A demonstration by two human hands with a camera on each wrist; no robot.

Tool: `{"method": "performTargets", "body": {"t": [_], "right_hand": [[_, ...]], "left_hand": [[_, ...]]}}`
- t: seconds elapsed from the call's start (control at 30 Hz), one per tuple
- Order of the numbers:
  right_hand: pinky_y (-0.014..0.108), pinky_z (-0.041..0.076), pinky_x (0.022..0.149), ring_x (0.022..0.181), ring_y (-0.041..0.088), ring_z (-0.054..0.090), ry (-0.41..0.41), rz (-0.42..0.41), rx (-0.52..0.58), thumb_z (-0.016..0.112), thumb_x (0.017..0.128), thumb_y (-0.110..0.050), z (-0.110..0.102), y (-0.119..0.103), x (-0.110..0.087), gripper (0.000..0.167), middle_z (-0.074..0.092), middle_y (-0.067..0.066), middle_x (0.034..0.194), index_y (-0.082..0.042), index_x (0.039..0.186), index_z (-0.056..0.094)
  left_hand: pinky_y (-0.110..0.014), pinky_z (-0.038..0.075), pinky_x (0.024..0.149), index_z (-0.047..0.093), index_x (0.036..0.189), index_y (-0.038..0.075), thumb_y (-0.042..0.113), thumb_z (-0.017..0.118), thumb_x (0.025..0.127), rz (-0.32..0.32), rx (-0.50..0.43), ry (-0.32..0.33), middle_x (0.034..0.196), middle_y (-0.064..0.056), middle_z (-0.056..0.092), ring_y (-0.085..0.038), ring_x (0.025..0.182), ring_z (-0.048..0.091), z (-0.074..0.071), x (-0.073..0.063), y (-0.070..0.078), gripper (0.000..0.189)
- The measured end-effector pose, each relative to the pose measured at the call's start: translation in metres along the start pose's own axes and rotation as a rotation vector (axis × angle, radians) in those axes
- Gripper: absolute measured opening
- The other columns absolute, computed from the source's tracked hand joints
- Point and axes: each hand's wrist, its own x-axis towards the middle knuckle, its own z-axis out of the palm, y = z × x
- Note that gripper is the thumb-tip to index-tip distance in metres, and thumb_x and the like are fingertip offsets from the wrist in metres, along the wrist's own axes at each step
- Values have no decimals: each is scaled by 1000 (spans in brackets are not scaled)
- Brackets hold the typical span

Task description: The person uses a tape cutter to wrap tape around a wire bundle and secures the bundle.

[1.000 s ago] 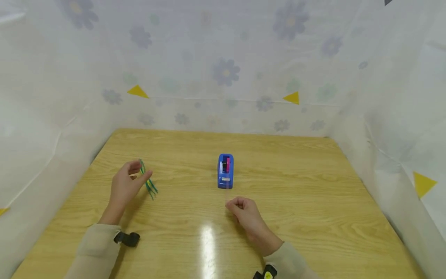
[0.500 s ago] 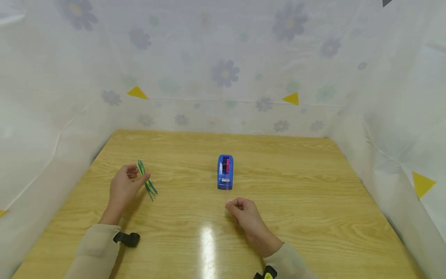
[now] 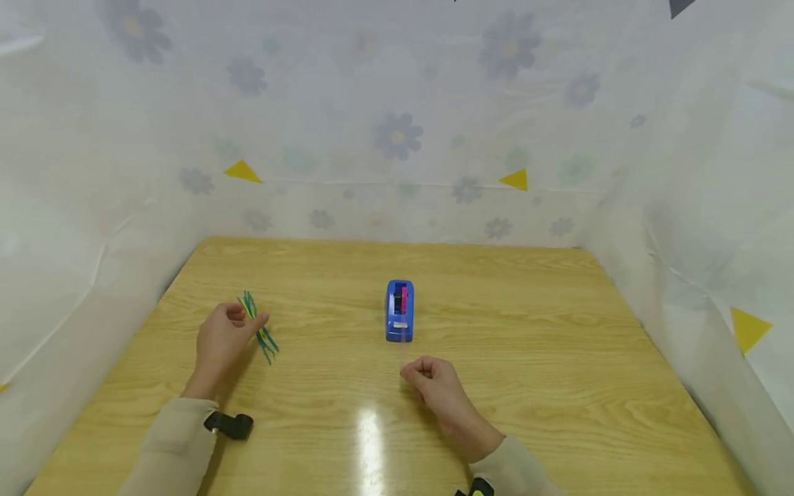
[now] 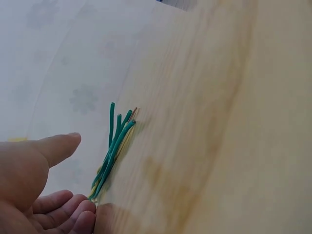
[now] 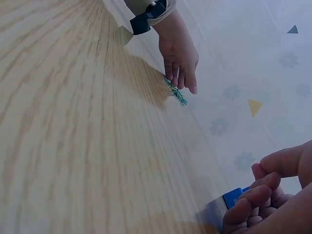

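Nearest, along the near edge of the tabletop [image 3: 527,331], pale sleeves come in, each with a black wrist device.

The right hand [image 3: 443,396] comes next, near the middle of the tabletop. Its fingers are curled, thumb against forefinger, and they appear to pinch the end of a thin, faintly pink strip of tape [image 3: 403,352].

A little farther off, towards the left edge, the left hand [image 3: 222,339] lies loosely spread. In the left wrist view its thumb stands clear and only the bent fingers meet one end of the wires [image 4: 113,155], so it seems to have no firm hold. The wires, green and yellow, lie aslant beside it; whether they are wholly on the tabletop I cannot tell.

Beyond, midway between the left and right edges, stands the blue dispenser [image 3: 392,333] with a pink roll [image 3: 403,300].

Little has changed over the last second: the wires' far ends have fanned slightly apart, while both hands have kept their places. In my judgement this leaves the bundle looser, and the tape, stretched from dispenser to fingertips, well apart from it.

Past the far edge hangs a flowered sheet [image 3: 322,131].
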Motion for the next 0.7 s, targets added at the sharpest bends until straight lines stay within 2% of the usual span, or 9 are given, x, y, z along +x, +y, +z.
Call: {"method": "performTargets", "body": {"t": [0.57, 0.7], "right_hand": [[22, 32, 47, 56, 11, 40, 11, -4, -2, 64, 97, -16, -1, 1, 0, 24, 49, -2, 66, 7, 100, 67], [22, 33, 49, 59, 12, 41, 11, -1, -12, 64, 98, -18, -1, -2, -3, 24, 49, -1, 68, 6, 100, 67]], "left_hand": [[-51, 44, 88, 49, 125, -10, 55, 69, 87, -68, 82, 5, 114, -24, 59, -39, 102, 57, 8, 9, 0, 78], [-50, 44, 87, 49, 124, -10, 49, 73, 86, -67, 99, 14, 112, -23, 59, -38, 100, 57, 8, 8, 3, 73]]}}
